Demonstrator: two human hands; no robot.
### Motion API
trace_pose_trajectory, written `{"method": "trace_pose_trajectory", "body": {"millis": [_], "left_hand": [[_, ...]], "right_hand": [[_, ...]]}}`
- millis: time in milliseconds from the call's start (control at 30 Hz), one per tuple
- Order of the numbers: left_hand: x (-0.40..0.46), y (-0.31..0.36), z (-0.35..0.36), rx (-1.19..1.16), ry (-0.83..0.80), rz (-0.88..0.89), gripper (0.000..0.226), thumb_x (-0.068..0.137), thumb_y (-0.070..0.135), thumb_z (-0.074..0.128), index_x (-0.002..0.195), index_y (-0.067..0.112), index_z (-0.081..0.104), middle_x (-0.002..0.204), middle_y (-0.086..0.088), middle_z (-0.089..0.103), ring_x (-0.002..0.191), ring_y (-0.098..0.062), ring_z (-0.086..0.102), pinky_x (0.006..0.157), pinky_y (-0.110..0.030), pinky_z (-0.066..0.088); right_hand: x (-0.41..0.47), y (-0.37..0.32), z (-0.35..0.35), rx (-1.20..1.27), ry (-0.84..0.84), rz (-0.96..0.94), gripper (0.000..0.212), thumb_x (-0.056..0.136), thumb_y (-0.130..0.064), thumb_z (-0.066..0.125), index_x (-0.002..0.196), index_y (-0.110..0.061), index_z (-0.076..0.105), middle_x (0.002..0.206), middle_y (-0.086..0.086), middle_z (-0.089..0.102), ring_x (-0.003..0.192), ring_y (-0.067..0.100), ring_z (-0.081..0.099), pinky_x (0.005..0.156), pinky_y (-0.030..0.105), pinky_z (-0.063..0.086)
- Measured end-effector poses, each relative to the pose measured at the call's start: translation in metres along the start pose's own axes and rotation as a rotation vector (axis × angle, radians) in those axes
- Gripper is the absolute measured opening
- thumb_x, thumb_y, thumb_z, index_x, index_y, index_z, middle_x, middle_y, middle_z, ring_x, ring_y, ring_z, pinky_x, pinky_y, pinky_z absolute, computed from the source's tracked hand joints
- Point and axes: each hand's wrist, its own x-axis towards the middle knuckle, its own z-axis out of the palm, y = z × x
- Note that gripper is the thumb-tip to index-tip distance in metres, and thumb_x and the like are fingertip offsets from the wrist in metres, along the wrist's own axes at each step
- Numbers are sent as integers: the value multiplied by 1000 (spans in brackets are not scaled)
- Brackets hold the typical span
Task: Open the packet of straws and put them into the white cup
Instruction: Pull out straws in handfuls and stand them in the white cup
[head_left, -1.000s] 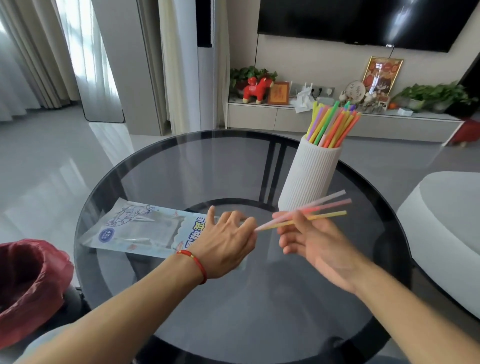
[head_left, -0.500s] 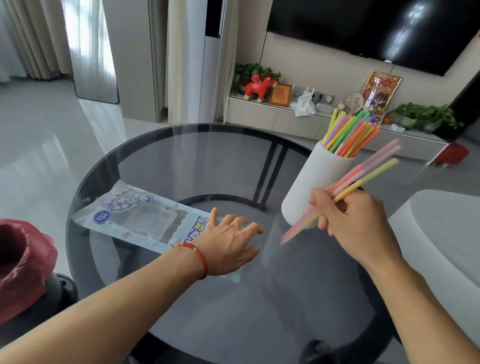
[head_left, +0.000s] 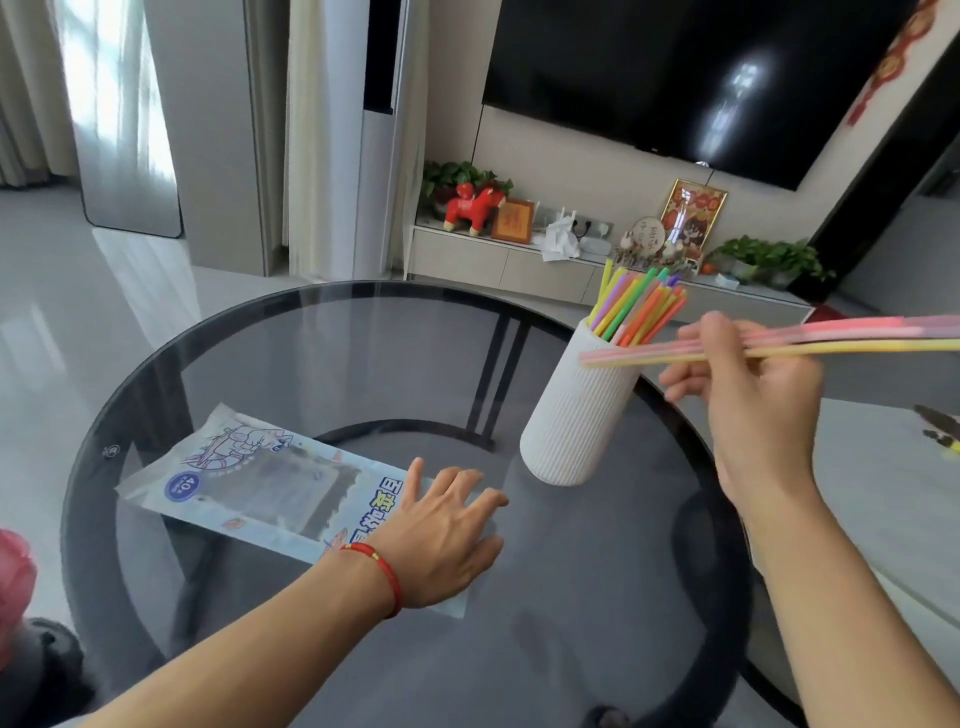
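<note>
Straws in hand (head_left: 810, 340): a small pink and yellow bunch, now lying almost level, near ends just over the cup's mouth, far ends running off the right edge of view. Half a second ago they tilted steeply beside the cup; a second ago they were down low between both hands.
Right hand (head_left: 753, 374): lifted to rim height beside the cup, fingers curled round the bunch near its middle, pinching it firmly.
White cup (head_left: 576, 410): ribbed, standing on the far right part of the table, already bristling with straws (head_left: 641, 306) in yellow, green, orange and purple, fanning up and to the right.
Packet (head_left: 260, 483): open and flat on the glass at the left, looking empty or close to it; I can't tell if anything is left inside.
Left hand (head_left: 441, 530): palm down, fingers spread straight, resting on the packet's near end, gripping nothing. It let go of the straws within the last second and has stayed put since.
Table (head_left: 311, 364): round dark glass, black rim.
What it means: the handover is finished and the load is up at the cup. These look like the last straws.
Next call: tip the bunch so the near ends drop into the opening.
Risk: the crowded mouth could deflect an end.
</note>
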Motion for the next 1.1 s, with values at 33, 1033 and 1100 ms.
{"method": "trace_pose_trajectory", "body": {"millis": [33,1033,1100], "left_hand": [[-1,-1,1,-4,7,-2,46,100,50,31,142,30,33,152,-5,31,141,-24,28,119,-62,9],[4,-8,-8,-12,-26,-30,48,100,52,30,144,35,28,154,-1,30,146,-22,21,121,-61,6],[4,-8,-8,-11,-29,-32,48,100,53,30,144,36,27,154,-1,30,146,-22,22,121,-61,7]], "right_hand": [[9,-6,-2,5,70,-14,27,103,-31,63,85,-18,77,61,2,75,52,20,71,51,26,58],[62,-49,54,-530,108,-370,86,87,-10,78,157,-7,30,145,24,48,125,34,59,99,31,53],[69,-49,57,-505,78,-436,96,85,7,71,164,-5,17,155,24,38,135,35,54,108,37,53]]}}
